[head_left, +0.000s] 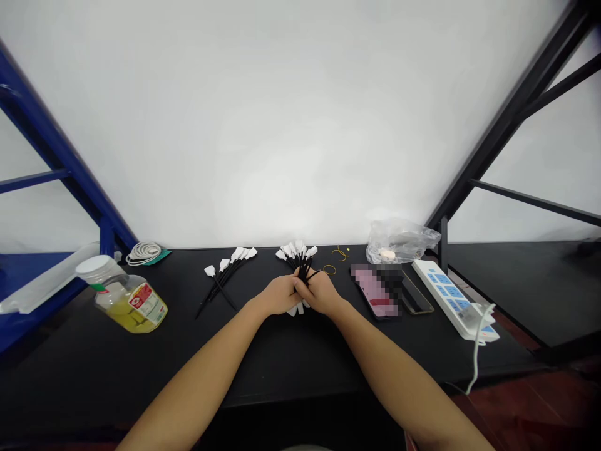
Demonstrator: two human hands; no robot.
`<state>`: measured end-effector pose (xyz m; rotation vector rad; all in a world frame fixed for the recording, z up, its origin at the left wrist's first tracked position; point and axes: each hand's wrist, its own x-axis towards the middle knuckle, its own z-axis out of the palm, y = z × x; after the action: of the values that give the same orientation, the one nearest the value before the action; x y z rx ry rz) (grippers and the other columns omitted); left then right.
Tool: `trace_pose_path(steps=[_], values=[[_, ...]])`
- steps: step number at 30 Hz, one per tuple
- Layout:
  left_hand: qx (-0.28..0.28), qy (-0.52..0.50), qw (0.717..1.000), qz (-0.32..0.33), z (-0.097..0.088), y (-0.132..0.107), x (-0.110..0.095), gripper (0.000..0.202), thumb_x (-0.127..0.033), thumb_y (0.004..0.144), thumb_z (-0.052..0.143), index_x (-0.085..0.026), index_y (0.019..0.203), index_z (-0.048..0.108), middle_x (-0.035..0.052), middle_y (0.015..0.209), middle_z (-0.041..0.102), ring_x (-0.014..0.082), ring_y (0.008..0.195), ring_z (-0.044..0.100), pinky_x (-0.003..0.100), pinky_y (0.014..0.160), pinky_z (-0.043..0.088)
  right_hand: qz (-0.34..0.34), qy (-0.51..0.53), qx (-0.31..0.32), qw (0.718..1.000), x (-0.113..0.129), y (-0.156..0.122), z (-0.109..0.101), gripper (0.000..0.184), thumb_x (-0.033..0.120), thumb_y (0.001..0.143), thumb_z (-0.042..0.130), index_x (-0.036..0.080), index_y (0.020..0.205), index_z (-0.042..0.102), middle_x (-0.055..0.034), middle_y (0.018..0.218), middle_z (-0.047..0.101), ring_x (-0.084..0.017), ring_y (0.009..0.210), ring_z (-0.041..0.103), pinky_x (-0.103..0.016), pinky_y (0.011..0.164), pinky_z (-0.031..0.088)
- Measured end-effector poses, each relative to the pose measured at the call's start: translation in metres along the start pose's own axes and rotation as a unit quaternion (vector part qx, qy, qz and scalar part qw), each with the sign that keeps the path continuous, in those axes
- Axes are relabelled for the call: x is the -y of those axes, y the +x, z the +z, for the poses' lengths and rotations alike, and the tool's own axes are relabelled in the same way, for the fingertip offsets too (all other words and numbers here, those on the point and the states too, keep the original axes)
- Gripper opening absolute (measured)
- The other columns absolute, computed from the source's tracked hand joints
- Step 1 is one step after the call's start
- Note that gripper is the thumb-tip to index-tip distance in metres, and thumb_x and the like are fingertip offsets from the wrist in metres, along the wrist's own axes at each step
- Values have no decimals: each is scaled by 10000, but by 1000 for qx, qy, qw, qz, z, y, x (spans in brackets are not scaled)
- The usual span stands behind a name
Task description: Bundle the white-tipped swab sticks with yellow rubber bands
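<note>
Both my hands meet at the middle of the black table (282,351). My left hand (278,294) and my right hand (323,293) are closed together around a bundle of black sticks with white tips (298,255), which fans out beyond my fingers toward the wall. White tips also poke out below my hands. A second, loose group of the same sticks (228,269) lies on the table to the left, apart from my hands. Small yellow rubber bands (330,269) lie just right of the held bundle.
A tipped plastic jar with a white lid (124,295) lies at the left, a coiled white cable (143,252) behind it. To the right are a phone (378,289), a clear plastic bag (401,241) and a white power strip (453,297). Metal shelf frames stand on both sides.
</note>
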<state>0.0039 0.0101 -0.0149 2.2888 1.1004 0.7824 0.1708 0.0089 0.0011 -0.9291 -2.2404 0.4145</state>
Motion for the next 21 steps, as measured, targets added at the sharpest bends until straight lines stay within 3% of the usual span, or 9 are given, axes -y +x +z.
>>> trace_pose_path(steps=[4,7,8,10,12,13,16,21], values=[[10,-34,999,19,-17,-1,-1,348,-270,742,738,-244,1087,708,57,1024,755,234,933,710,310,783,557,17,-5,-4,1000,0,-1,1,197,333,989,485,193,1000,624,-71,872,713,-199,769,666,-280,725,471],[33,-54,998,3,-41,-2,14,434,-392,721,792,-237,1116,705,68,1076,741,225,917,704,293,750,554,27,20,-21,999,0,-1,1,192,335,990,489,198,1021,619,-58,858,712,-191,752,667,-274,715,467],[26,-49,998,-23,-49,-4,23,429,-435,760,759,-231,1132,700,75,1084,738,217,883,705,291,724,552,27,25,-23,999,0,-1,0,189,331,992,482,201,1017,617,-48,838,705,-183,734,659,-267,705,461],[-73,15,992,-102,-65,-8,43,403,-484,824,684,-212,1121,694,95,1061,733,224,866,700,306,727,544,27,27,-26,999,1,0,-1,189,326,993,469,204,987,613,-29,779,682,-168,691,635,-255,676,446],[-159,134,952,-222,-78,-14,65,363,-460,836,658,-211,1098,687,123,1143,700,262,967,687,335,786,531,30,27,-24,999,1,0,-1,188,325,990,470,206,955,611,-18,742,663,-160,667,615,-248,658,436],[-172,183,924,-288,-84,-18,74,346,-429,845,635,-214,1113,676,139,1202,674,284,1007,681,357,810,525,30,27,-23,999,1,1,-1,185,325,988,475,206,945,610,-17,741,661,-158,666,610,-247,658,434],[-136,241,873,-402,-94,-27,92,380,-283,819,607,-215,1191,638,174,1267,642,342,1057,672,419,832,518,34,27,-23,999,1,1,0,175,322,983,486,207,933,609,-14,740,662,-154,657,602,-245,648,427],[-113,238,871,-415,-95,-30,95,462,-161,779,556,-229,1230,623,152,1267,668,358,1122,648,435,844,511,40,36,-28,998,1,1,1,173,325,976,490,210,924,609,-8,716,654,-148,622,589,-242,618,412]])
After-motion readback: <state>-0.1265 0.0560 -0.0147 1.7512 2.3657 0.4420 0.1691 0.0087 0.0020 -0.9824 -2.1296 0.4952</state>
